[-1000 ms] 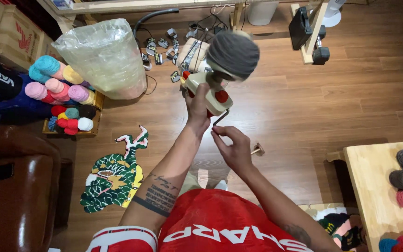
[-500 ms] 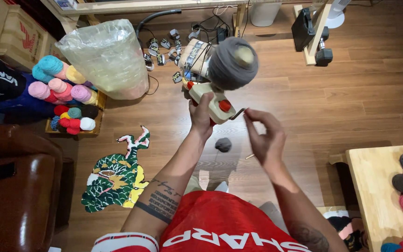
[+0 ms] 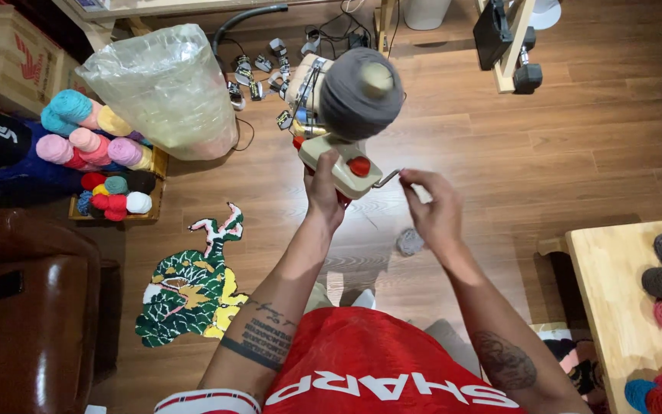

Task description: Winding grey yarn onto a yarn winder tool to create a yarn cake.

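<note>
Taking the cream-coloured yarn winder (image 3: 344,165) as the landmark, the scene runs left to right from the far left, where a brown leather seat (image 3: 17,307) sits well apart from it. Nearer, a tray of coloured yarn balls (image 3: 97,165) lies on the wood floor (image 3: 576,138), with a clear plastic bag (image 3: 164,88) just above the tray. A green, yellow and red tufted rug piece (image 3: 193,287) lies on the floor below and left of the winder.

The left hand (image 3: 323,192) is closed around the winder's body, holding it up off the floor. A fat grey yarn cake (image 3: 362,93) sits on the winder's spindle, directly above the red knob.

To the winder's right, the right hand (image 3: 434,205) pinches the metal crank handle (image 3: 388,178) between thumb and fingertips. Compared with 1 second ago, this hand has swung from below the winder up to its right side, so the crank has gone through part of a turn; the cake looks much the same size.

A small grey yarn ball (image 3: 409,241) lies on the floor below the right hand. Far right, a pale wooden table (image 3: 614,307) carries more yarn balls.
</note>
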